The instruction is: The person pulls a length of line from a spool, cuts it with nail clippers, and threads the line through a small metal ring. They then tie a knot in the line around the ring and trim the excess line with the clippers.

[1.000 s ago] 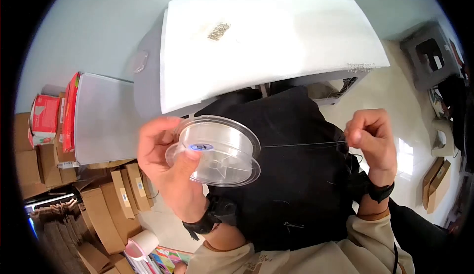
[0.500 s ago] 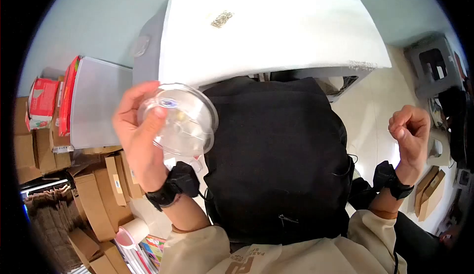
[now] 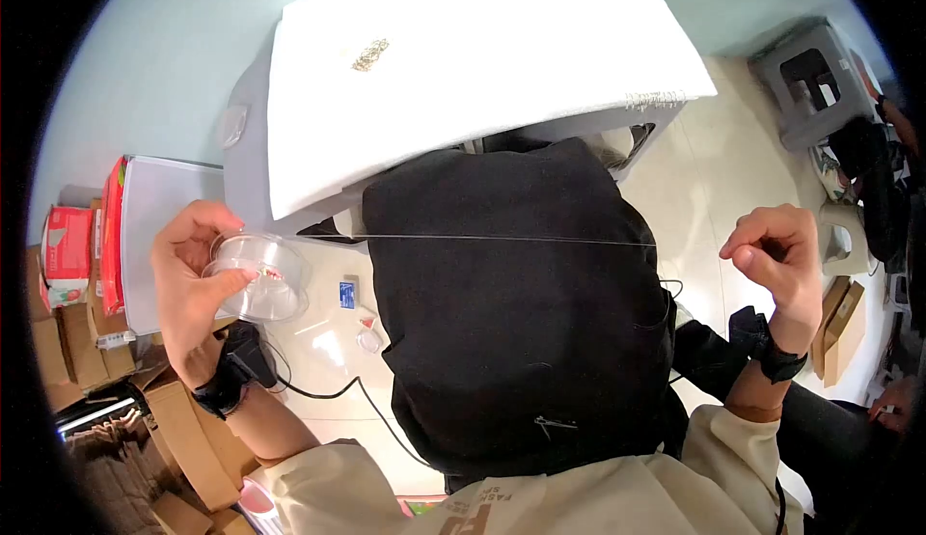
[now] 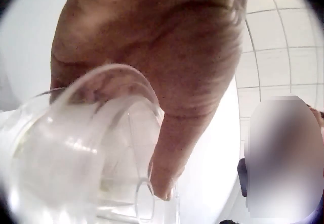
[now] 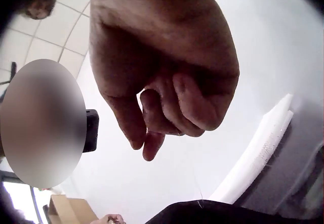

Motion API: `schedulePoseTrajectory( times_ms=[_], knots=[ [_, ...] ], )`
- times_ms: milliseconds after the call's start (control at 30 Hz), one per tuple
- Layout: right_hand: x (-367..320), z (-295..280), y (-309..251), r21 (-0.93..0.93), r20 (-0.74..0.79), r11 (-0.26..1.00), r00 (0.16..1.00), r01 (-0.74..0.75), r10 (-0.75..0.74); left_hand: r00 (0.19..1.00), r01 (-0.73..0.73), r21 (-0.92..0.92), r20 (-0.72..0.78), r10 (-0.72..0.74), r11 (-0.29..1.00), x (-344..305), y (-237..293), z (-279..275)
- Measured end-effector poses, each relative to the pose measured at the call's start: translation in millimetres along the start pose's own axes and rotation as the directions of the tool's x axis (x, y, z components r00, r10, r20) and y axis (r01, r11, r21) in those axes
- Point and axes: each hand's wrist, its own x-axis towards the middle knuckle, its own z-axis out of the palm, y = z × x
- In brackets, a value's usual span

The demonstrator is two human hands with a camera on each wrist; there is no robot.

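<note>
At nine o'clock our left fingers [image 3: 196,223] curl round the clear, round plastic spool [image 3: 277,296]; at three our right fingers [image 3: 767,227], nearly closed, seemingly pinch its thin, pale line [image 3: 511,239], best drawn evenly.

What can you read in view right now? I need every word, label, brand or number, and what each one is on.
"FAS", on the beige shirt; the letters after it and the smaller ones below are unclear, and the large brown print is cut off.
Clear spool: red marking, too blurred to read.
Blue packet on the floor: print too small.
Red box: lettering too small.
White label below it: unreadable.
</note>
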Motion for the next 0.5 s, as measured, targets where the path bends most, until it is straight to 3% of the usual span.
schedulePoseTrajectory(
  times_ms=[100, 200, 367, 500],
  knots=[
    [1, -1, 7, -0.024, -0.127, 1.000, 0.992, -0.011, 0.008, 0.997, 0.064, 0.047, 0.044, -0.066, 0.997, -3, 5, -8],
    [6, -6, 9, 0.064, -0.142, 0.998, 0.989, -0.028, 0.037, 0.995, 0.088, 0.068, 0.036, -0.090, 0.994, -6, 9, -19],
    [15, -15, 29, 0.287, -0.057, 0.957, 0.998, 0.050, -0.035, 0.995, 0.094, 0.148, 0.030, -0.100, 0.985, -3, 0, -32],
    [17, -18, 24, 0.284, -0.039, 0.958, 0.998, -0.032, 0.045, 0.990, 0.134, 0.170, 0.029, -0.141, 0.976, -3, -7, -48]
  ],
)
